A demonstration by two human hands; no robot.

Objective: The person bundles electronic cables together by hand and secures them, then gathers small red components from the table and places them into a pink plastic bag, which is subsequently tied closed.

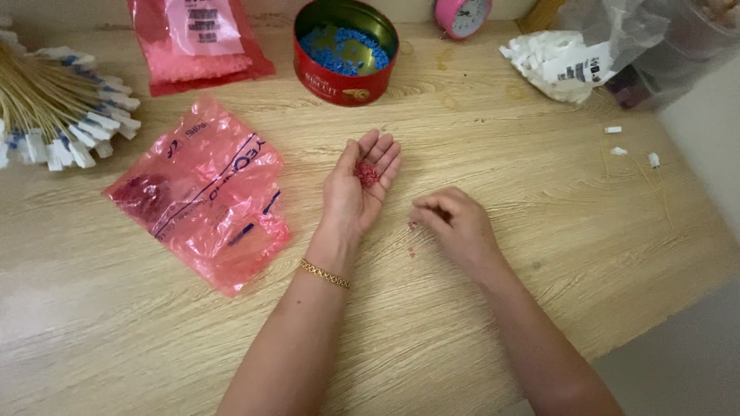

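Left hand [358, 185] lies palm-up, cupped, serving as tray for small red beads [367, 173]. Right hand [455, 223], at 4 o'clock from it, fingertips pinched narrow over stray beads [412, 227] on wooden table [539, 231]. Pink bag [204, 192] at 9 o'clock.

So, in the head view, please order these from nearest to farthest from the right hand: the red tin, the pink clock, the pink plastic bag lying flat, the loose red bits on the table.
From the right hand:
1. Loose red bits, just left of its fingertips.
2. Pink plastic bag, flat at the left, beyond the left hand.
3. Red tin, at the table's back.
4. Pink clock, at the back edge.
The bag and tin are nearly too close to call.
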